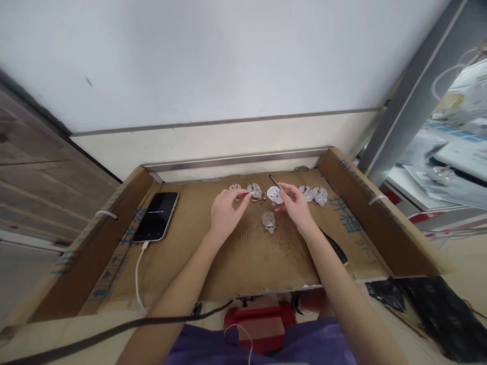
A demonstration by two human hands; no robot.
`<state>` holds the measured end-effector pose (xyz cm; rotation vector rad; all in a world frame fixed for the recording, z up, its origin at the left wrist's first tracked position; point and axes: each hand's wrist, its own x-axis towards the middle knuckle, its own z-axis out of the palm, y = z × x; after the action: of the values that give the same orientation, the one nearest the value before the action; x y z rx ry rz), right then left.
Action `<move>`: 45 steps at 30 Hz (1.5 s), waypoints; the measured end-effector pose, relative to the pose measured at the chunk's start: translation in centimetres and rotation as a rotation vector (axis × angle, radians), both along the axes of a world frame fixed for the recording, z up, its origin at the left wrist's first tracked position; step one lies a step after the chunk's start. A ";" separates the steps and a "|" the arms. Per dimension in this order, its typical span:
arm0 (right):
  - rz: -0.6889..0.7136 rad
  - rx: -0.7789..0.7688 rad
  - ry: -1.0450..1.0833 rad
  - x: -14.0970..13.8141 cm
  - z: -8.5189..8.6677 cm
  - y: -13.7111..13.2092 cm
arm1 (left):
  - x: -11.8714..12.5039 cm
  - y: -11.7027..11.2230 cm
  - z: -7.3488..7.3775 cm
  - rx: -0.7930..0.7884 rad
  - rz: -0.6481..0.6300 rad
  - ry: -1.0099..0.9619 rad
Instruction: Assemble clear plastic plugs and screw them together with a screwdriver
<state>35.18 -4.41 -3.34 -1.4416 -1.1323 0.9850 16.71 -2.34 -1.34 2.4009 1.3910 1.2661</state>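
My right hand (294, 205) holds a round white plastic plug piece (274, 194) with small holes between its fingers. A thin dark rod (273, 179), like a screwdriver shaft, sticks out past the same fingers. To the left, my left hand (227, 210) has thumb and forefinger pinched together; whatever is in the pinch is too small to name. Behind its fingertips stands a clear plug part (253, 188) with metal pins, and another plug part (234, 187) is partly covered. Tiny metal pieces (263, 197) lie between my hands. Nearer me rests a clear plastic piece (268, 221).
Two clear plug parts (320, 195) sit right of my right hand. A black handle (335, 247) lies partly under my right forearm. A phone (157, 217) with a white cable is at left. Cardboard walls (375, 218) edge the work surface; a black cable (114, 330) crosses in front.
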 end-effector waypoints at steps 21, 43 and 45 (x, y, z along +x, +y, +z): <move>-0.029 0.298 -1.070 -1.6 -1.4 -5.2 | 0.7 -1.2 -0.7 -0.152 -0.335 0.335; -0.128 0.224 -0.164 -1.7 -0.8 -4.9 | 0.2 -0.6 -0.3 -0.020 0.028 0.248; -0.137 0.213 -0.063 -1.7 -0.9 -4.7 | 0.0 0.0 -0.7 -0.071 0.080 0.346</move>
<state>33.49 -9.10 -4.26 -1.3658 -1.1319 0.7059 16.68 -2.30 -1.99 2.6293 1.5995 0.8240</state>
